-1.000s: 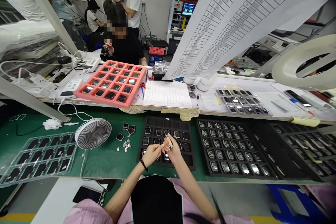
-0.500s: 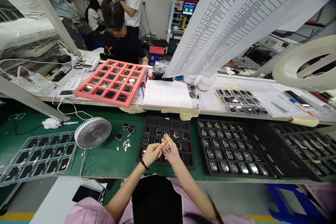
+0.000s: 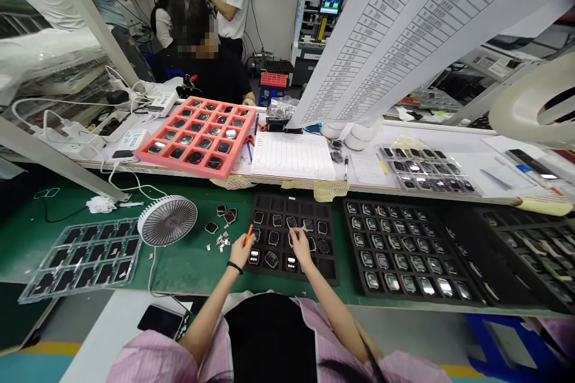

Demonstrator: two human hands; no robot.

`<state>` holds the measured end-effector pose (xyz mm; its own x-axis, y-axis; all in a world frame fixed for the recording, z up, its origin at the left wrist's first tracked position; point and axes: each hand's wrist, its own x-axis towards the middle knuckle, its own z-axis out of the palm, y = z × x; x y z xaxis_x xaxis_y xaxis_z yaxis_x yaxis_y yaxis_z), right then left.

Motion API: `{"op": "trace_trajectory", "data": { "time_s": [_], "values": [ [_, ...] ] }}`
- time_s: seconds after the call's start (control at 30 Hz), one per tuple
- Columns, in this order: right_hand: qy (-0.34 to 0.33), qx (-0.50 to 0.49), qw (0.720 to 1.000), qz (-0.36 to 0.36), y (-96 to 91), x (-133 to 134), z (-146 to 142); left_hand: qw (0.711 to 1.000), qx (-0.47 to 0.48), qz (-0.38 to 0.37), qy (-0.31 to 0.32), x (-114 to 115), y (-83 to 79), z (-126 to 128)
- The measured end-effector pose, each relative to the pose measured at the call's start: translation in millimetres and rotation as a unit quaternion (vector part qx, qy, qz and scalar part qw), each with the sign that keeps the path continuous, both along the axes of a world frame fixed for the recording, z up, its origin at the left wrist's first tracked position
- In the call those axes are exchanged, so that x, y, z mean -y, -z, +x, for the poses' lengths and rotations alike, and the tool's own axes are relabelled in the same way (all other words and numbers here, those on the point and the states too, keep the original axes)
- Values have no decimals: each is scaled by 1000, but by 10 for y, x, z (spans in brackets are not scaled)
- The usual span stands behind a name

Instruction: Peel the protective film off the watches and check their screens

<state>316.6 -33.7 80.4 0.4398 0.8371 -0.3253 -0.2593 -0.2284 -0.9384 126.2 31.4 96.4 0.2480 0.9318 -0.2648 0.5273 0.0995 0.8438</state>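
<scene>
My left hand [image 3: 241,251], with a dark band on its wrist, is shut on a thin orange stick [image 3: 248,234] over the left side of a black slotted tray [image 3: 327,268]. Several smartwatch bodies [image 3: 272,238] lie in the tray's slots, and two show lit screens near its front. My right hand [image 3: 300,245] is over the tray, its fingertips at a watch body [image 3: 291,222]. Those fingers hide whether the hand holds anything small.
A small desk fan [image 3: 167,221] and scattered metal bits [image 3: 220,241] lie left of the tray. Further left is a clear plastic tray [image 3: 85,260]. A larger black tray of watches [image 3: 404,245] is on the right. A pink foam tray [image 3: 197,137] is on the shelf behind.
My hands have moved apart and lower, no longer meeting at the middle of the tray. The small white piece is no longer visible. The whole view has shifted slightly.
</scene>
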Motion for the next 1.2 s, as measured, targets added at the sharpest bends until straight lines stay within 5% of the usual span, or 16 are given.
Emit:
{"op": "trace_trajectory", "data": {
  "time_s": [0.2, 0.47, 0.7, 0.9, 1.2],
  "values": [
    [-23, 225, 972, -67, 253, -1, 152, 989, -141, -5, -36, -224, 262, -446],
    [-58, 319, 944, -66, 318, -116, -114, 984, -174, -12, -33, -180, 344, -392],
    [-52, 227, 971, -52, 390, -374, -301, 997, -74, -33, -8, -6, 200, -177],
    [-61, 26, 998, -2, 232, -393, -341, 993, 51, -104, 23, 121, 34, 63],
    [-52, -199, 977, 46, -87, -430, -393, 968, 167, -183, 47, 183, -169, 318]
  ]
}}
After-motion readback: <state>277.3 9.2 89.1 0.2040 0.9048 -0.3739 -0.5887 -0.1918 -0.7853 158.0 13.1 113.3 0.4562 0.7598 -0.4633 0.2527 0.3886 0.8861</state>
